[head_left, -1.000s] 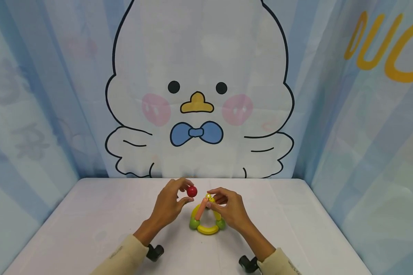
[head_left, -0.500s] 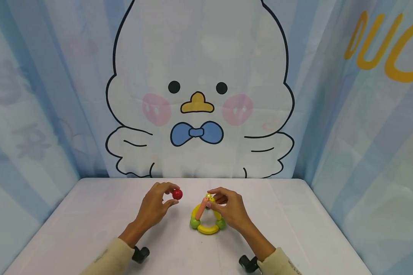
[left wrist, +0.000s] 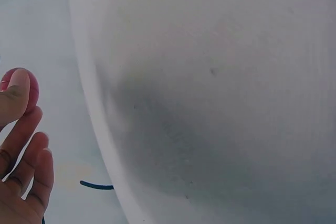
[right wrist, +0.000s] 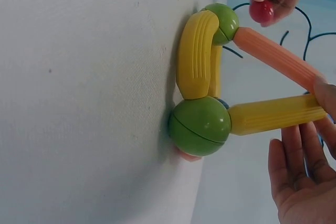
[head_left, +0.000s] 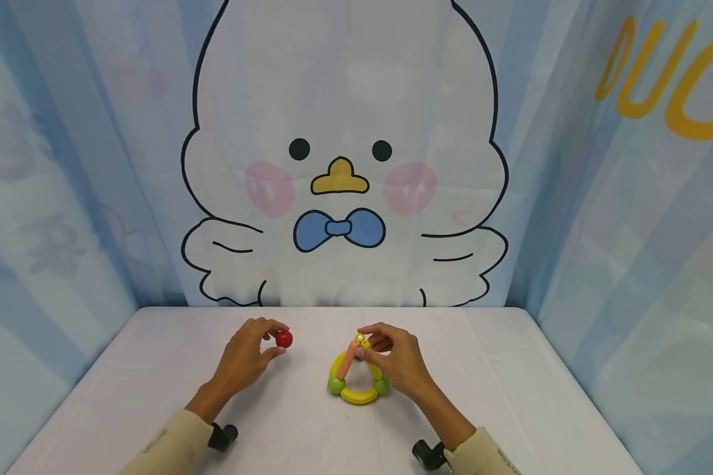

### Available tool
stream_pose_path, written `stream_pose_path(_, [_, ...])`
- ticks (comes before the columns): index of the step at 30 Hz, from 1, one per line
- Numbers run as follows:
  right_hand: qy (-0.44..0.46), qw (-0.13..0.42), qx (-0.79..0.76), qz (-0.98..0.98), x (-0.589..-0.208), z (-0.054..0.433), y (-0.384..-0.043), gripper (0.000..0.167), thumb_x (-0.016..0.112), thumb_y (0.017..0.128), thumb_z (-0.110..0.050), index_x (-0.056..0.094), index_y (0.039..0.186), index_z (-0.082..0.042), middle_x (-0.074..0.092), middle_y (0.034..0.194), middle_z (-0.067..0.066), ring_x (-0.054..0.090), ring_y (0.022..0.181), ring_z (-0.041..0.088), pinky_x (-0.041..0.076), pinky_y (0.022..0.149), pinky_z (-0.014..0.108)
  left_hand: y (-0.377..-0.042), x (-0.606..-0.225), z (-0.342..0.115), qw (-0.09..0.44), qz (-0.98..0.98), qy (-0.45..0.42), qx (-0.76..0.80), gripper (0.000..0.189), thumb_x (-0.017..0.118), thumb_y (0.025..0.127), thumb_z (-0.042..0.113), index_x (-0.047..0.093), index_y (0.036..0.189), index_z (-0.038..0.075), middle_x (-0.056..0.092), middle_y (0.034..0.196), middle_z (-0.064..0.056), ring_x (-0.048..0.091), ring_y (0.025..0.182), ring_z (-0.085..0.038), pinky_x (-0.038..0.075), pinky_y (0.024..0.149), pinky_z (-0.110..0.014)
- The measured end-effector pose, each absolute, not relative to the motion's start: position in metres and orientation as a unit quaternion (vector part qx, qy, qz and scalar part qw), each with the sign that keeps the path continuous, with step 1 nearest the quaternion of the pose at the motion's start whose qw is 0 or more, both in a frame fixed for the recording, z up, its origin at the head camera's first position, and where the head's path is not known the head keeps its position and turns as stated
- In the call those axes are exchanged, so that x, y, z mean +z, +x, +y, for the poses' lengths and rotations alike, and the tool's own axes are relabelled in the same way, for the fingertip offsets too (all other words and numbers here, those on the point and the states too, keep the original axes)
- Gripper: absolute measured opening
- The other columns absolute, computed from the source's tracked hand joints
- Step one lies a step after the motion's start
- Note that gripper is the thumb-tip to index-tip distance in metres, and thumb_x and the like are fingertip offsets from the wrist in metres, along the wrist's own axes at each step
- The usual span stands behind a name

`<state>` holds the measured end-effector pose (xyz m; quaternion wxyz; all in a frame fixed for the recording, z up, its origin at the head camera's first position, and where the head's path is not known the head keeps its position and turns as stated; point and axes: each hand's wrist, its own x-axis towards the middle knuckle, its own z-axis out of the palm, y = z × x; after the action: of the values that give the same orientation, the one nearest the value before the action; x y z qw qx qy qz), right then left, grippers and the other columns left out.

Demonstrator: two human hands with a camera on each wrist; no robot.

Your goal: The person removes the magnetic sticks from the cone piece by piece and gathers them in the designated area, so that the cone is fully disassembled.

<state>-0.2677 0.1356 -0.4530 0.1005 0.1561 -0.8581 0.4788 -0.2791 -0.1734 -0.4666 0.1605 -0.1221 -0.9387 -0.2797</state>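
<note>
My left hand [head_left: 241, 357] pinches a small red ball [head_left: 284, 339] between thumb and fingers, above the table and left of the toy. My right hand [head_left: 401, 360] holds the upper ends of the rods of a magnetic-style building toy. Its base is a ring of curved yellow rods [right wrist: 197, 56] joined by glossy green balls [right wrist: 199, 126]. An orange rod [right wrist: 275, 59] and a straight yellow rod [right wrist: 273, 115] lean up from the green balls and meet at my right fingertips. In the head view the rod ends show bunched at the top; my fingers partly hide them.
A white-covered table [head_left: 475, 402] lies under both hands. Behind it hangs a curtain [head_left: 344, 79] printed with a cartoon duck wearing a blue bow tie. Blue-and-white curtain sides flank the table. Dark wrist cameras [head_left: 222, 437] sit at both cuffs.
My left hand has moved left and slightly down with the red ball, away from the top of the toy. The right hand and the toy stay in place.
</note>
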Motion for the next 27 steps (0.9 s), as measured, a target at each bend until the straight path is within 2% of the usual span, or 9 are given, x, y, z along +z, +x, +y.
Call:
stream_pose_path(8, [0.155, 0.098, 0.477, -0.859, -0.452, 0.136, -0.268, 0.031, 0.085, 0.090, -0.015, 0.079, 0.120, -0.016, 0.070, 0.095, -0.002, 0.068, 0.090, 0.013, 0.058, 0.084, 0.020, -0.279, -0.470, -0.185, 0.110, -0.952, -0.119, -0.259, 0.038, 0.087, 0.086, 0.007, 0.074, 0.122, 0.012, 0.071, 0.108, -0.006, 0.064, 0.102, -0.025, 0.059, 0.090, -0.044])
stream_pose_path(15, [0.159, 0.102, 0.478, -0.858, -0.453, 0.137, -0.268, 0.030, 0.086, 0.090, -0.017, 0.079, 0.119, -0.018, 0.070, 0.093, -0.003, 0.068, 0.089, 0.013, 0.059, 0.084, 0.022, -0.282, -0.475, -0.191, 0.070, -0.962, -0.101, -0.245, 0.036, 0.087, 0.087, 0.008, 0.074, 0.120, 0.013, 0.068, 0.107, -0.004, 0.062, 0.102, -0.023, 0.059, 0.093, -0.045])
stream_pose_path(22, [0.163, 0.104, 0.476, -0.858, -0.454, 0.137, -0.269, 0.031, 0.086, 0.090, -0.018, 0.079, 0.120, -0.014, 0.070, 0.093, -0.003, 0.068, 0.089, 0.013, 0.060, 0.085, 0.023, -0.282, -0.478, -0.193, 0.054, -0.962, -0.107, -0.244, 0.034, 0.088, 0.086, 0.009, 0.075, 0.117, 0.013, 0.068, 0.104, -0.003, 0.060, 0.100, -0.021, 0.058, 0.092, -0.045])
stream_pose_path(27, [0.163, 0.106, 0.475, -0.858, -0.455, 0.137, -0.269, 0.030, 0.086, 0.090, -0.017, 0.079, 0.119, -0.016, 0.070, 0.093, -0.003, 0.068, 0.089, 0.013, 0.060, 0.085, 0.024, -0.282, -0.479, -0.194, 0.056, -0.961, -0.112, -0.245, 0.035, 0.088, 0.086, 0.009, 0.074, 0.118, 0.014, 0.069, 0.106, -0.003, 0.061, 0.100, -0.021, 0.058, 0.093, -0.046])
